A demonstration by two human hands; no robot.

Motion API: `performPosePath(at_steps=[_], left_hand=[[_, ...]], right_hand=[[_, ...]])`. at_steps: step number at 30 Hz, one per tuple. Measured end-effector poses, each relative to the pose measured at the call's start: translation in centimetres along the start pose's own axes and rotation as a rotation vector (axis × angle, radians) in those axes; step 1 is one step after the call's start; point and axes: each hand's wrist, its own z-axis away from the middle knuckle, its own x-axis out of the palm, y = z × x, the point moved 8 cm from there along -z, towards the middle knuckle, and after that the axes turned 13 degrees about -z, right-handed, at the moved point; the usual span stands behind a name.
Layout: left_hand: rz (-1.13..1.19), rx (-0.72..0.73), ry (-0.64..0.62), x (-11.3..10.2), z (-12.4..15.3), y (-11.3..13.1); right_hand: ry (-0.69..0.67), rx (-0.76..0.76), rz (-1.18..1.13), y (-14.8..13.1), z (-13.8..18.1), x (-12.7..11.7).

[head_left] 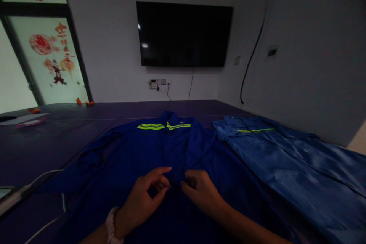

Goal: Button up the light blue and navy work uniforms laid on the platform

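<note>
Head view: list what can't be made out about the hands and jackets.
Head view:
Left hand: dim light hides whether it pinches anything.
Right hand: its own curl hides whether it grips anything.
Dark blue jacket: lower hem cut off by the bottom edge.
Its white chest mark: too small to read.
Lighter blue jacket: lower end cut off by the right edge.

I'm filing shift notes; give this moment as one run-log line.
left hand: over blue jacket, contact unclear | right hand: over same jacket, contact unclear | paler garment: beside jacket, picture right
</note>
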Motion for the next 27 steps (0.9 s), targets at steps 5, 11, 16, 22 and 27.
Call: performPosePath(at_steps=[5, 11, 16, 22, 27], left_hand=[[0.083, -0.059, -0.035, 1.3, 0.3, -0.5], [0.240, -0.150, -0.043, 1.3, 0.1, -0.4], [0.152, -0.144, 0.089, -0.3, 0.3, -0.3], [0.070, -0.096, 0.103, -0.2, 0.5, -0.1], [-0.124, 0.023, 0.161, -0.3, 0.8, 0.3]], right_hand=[[-0.058, 0.033, -0.180, 0.5, 0.0, 0.8], [-0.093, 0.022, -0.209, 0.1, 0.2, 1.2], [-0.092, -0.019, -0.251, -0.8, 0.5, 1.0], [-0.090, -0.011, -0.285, -0.6, 0.7, 1.3], [-0.059, 0.039, -0.301, 0.5, 0.5, 1.4]])
